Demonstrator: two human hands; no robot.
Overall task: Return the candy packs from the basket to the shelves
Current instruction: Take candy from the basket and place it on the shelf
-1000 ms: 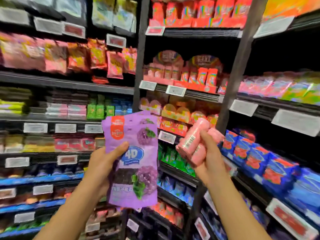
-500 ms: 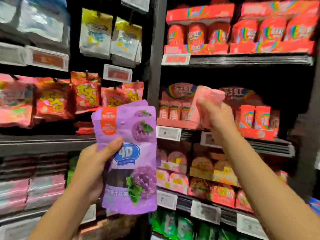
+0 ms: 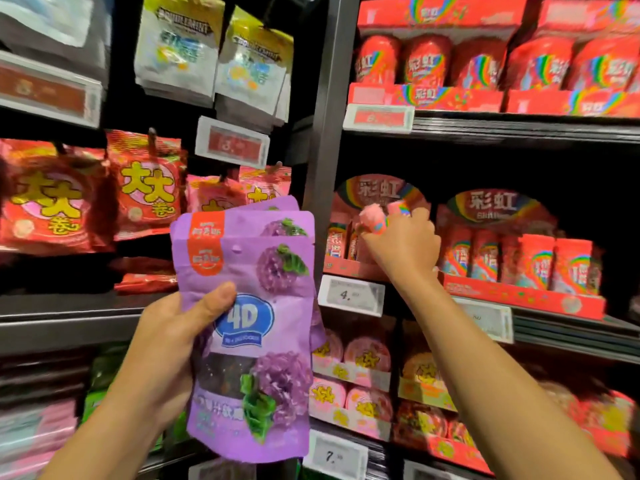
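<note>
My left hand (image 3: 169,344) grips a fanned stack of purple 4D grape candy pouches (image 3: 252,341), thumb across the front pouch, held upright in front of the shelf post. My right hand (image 3: 403,247) reaches up to the middle shelf and holds two pink candy tubes (image 3: 374,221); their top ends stick out above my fingers. The tubes are right at the red display box (image 3: 349,266) of rainbow-candy packs, at its left end. The basket is out of view.
A dark upright post (image 3: 323,133) splits the shelving. Red hanging bags (image 3: 145,185) and white-yellow bags (image 3: 180,46) fill the left side. Red rainbow-candy tubs (image 3: 426,60) sit on the top right shelf, pink round packs (image 3: 367,355) below. Price tags (image 3: 351,294) line the shelf edges.
My right hand rose from chest height and reached forward to the middle shelf's red display box with the pink tubes. The view came closer to the shelves. My left hand kept the purple pouches.
</note>
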